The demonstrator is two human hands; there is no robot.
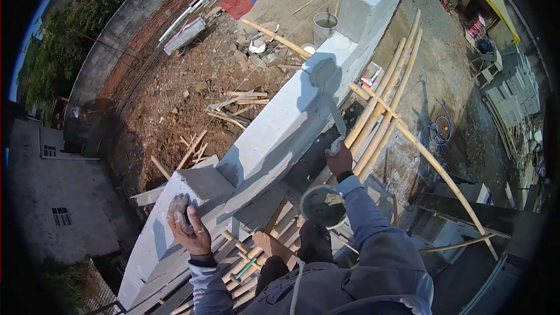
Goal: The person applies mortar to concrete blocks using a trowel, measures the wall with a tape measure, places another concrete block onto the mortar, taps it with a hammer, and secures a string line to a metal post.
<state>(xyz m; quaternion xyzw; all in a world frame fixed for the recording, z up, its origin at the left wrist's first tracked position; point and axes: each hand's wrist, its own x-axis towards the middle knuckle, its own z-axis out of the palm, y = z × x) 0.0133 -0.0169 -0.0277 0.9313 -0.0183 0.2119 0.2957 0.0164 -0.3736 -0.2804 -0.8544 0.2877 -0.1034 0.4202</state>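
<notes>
My right hand (338, 161) grips the handle of a trowel (333, 114). The trowel's narrow blade points up along the side of the light grey block wall (277, 119). A round patch of wet mortar (322, 73) shows on top of the wall, within a shadow just beyond the blade. My left hand (188, 227) is open beside a nearer raised block (195, 185), fingers apart and dusty; whether it touches the block I cannot tell. A bucket (315, 216) of grey mortar stands below my right forearm, close to my legs.
Bamboo poles (382, 111) run along the wall's right side, one slanting (449, 181) down right. A bamboo platform (245, 259) lies under me, high above ground. Another bucket (324, 26) stands beyond the wall. Rubble and wood scraps (242, 105) lie left; a blue hose (437, 130) lies right.
</notes>
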